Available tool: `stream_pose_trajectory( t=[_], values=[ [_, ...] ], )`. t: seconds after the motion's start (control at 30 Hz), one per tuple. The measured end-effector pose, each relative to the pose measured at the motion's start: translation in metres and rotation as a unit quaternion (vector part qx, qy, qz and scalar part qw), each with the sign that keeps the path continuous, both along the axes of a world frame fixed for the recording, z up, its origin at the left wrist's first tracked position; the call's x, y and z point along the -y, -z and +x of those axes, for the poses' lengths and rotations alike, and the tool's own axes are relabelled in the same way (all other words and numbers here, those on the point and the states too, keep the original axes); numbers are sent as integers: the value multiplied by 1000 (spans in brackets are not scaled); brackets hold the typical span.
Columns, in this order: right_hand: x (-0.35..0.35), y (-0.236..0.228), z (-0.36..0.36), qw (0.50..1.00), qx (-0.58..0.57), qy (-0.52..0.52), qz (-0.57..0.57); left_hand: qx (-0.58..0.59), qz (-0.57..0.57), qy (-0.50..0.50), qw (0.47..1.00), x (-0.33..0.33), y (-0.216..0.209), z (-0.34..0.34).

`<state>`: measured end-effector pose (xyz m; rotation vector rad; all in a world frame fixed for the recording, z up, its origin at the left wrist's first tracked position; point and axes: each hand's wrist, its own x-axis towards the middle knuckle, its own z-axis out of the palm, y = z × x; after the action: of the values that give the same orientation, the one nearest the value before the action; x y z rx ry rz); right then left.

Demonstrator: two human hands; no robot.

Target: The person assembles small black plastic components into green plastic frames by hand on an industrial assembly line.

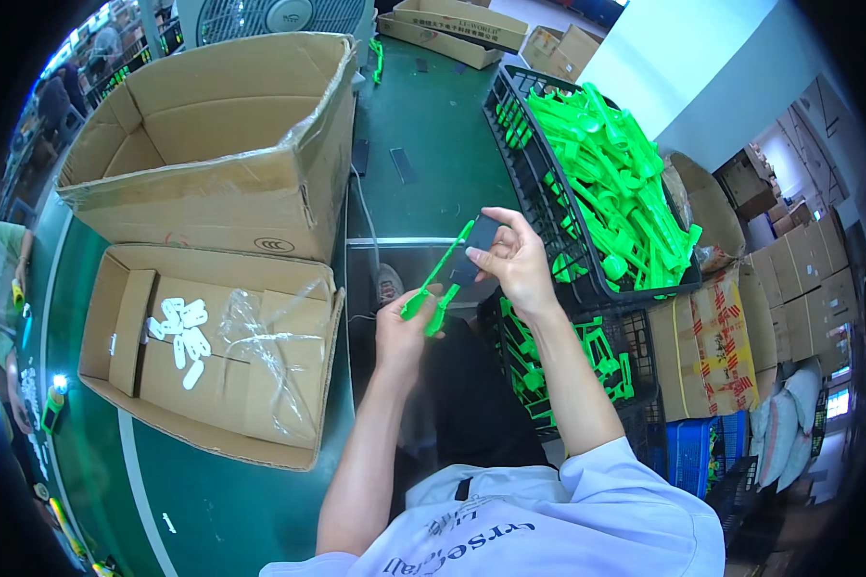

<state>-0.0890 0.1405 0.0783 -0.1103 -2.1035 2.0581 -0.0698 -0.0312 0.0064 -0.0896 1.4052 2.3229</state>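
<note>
My left hand [400,335] is closed on a bright green plastic part [442,266] with two long arms, held tilted up in front of my lap. A small dark flat rectangular piece [481,233] is pinched between thumb and fingers of my right hand [518,262]. It meets the upper end of the green part; whether it sits inside or against it I cannot tell. Just right of my right hand stands a black crate [587,245] heaped with green plastic parts [611,183]. Another black crate [635,337] below it holds more green frame-like parts [601,361].
On the green table [433,125] at left stand a tall open carton [192,197] and a shallow one [260,423] with several white oval pieces [191,343] and clear film. A dark strip [401,165] lies behind my hands. A fan [279,19] and stacked cartons [789,279] stand around.
</note>
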Motion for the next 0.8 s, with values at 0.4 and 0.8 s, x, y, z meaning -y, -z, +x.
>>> stream_pose_trajectory(
  t=[0.4, 0.8],
  values=[
    [34, 23, 33, 983, -130, 120, 42, 40, 150, 26, 988, 5, -8, 3],
    [33, 25, 31, 937, -162, 169, 258, 4, 133, 42, 990, 9, -2, 2]
  ],
)
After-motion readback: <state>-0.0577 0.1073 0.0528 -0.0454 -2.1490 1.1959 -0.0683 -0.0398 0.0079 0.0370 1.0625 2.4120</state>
